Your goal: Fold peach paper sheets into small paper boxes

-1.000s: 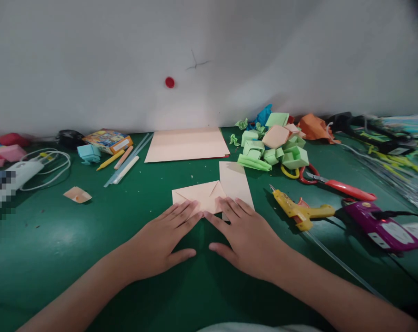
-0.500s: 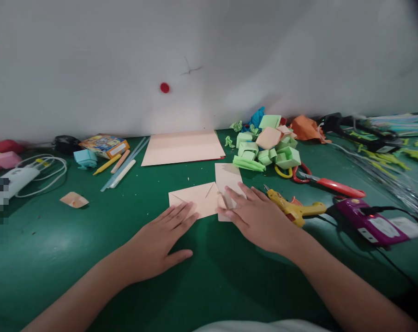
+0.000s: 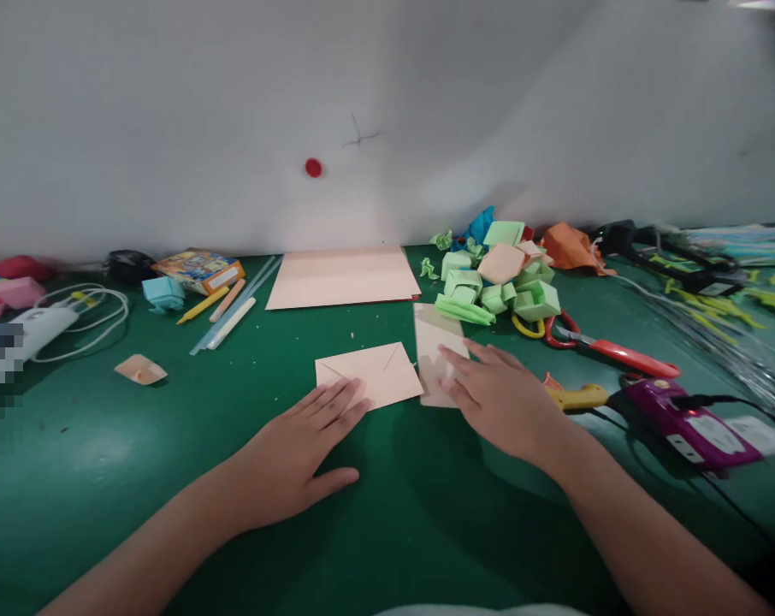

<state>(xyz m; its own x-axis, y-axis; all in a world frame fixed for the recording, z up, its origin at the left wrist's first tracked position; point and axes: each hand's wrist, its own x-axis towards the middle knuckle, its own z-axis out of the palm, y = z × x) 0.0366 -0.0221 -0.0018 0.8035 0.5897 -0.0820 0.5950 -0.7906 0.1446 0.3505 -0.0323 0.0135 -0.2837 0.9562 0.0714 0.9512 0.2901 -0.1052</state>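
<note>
A folded peach paper (image 3: pixel 369 375) lies on the green table (image 3: pixel 137 462) in front of me. My left hand (image 3: pixel 298 453) lies flat and open, its fingertips on the near left edge of that folded paper. My right hand (image 3: pixel 499 398) is open too, fingers stretched flat on a second peach paper strip (image 3: pixel 434 338) just right of the folded one. The two papers lie side by side, a narrow gap between them.
A larger peach sheet (image 3: pixel 342 277) lies by the wall. Right of it sits a heap of green folded papers (image 3: pixel 499 287), red scissors (image 3: pixel 609 346), a yellow glue gun (image 3: pixel 576 396) and a purple device (image 3: pixel 689 423). Pens (image 3: pixel 224 304), a small box (image 3: pixel 198 267) and a cable (image 3: pixel 85 321) lie at left.
My right hand has left the folded paper, moved right onto the paper strip and slid it a little away. My left hand has stayed put.
</note>
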